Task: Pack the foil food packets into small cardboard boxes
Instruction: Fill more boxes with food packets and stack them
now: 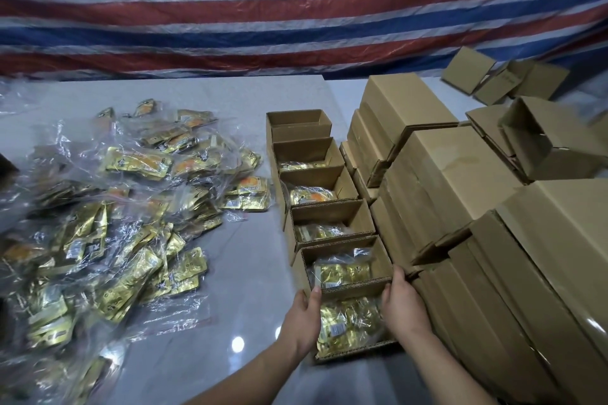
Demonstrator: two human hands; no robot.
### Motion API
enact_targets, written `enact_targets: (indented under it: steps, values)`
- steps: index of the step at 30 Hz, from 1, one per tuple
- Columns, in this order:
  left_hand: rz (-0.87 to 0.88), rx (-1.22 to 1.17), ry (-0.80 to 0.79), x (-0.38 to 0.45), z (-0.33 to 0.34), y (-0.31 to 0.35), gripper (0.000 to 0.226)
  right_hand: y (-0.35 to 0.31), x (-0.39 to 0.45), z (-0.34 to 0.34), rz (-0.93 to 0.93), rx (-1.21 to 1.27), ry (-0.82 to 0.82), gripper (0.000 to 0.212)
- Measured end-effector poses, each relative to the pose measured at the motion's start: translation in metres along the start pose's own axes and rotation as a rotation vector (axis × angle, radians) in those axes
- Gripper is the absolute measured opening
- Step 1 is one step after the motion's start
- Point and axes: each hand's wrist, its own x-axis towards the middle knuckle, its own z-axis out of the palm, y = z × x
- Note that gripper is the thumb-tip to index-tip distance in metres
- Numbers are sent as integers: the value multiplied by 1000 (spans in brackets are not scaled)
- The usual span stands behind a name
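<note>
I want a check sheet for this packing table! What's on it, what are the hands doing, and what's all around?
Surface: pale glossy table, light glare near the front edge.
Job's things: row of six open small boxes; farthest box looks empty, the other five hold foil packets. Nearest box is filled.
Clutter: heap of bagged foil packets spread on the left.
Hands: left hand and right hand grip the nearest box's sides.
Cables: nothing seen.
Surroundings: stacks of cardboard boxes on the right; red, white and blue striped tarp behind.
</note>
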Motion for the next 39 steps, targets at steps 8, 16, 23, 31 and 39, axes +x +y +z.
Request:
enact_targets:
  steps: [8, 16, 23, 31, 39]
  values:
    - [-98, -132, -158, -6, -10, 9, 83, -6, -14, -4, 6, 30, 62, 55]
    - [-42, -87, -13, -17, -87, -16, 62, -57, -32, 2, -223, -37, 236, 45]
    - [64, -43, 267, -36, -191, -42, 23, -148, -46, 34, -417, 158, 156, 35]
    - [135, -117, 477, -63, -272, -69, 22, -228, -66, 87, -471, 218, -257, 29]
    - [207, -49, 723, -89, -326, -75, 27, -295, -91, 107, -591, 250, -460, 25]
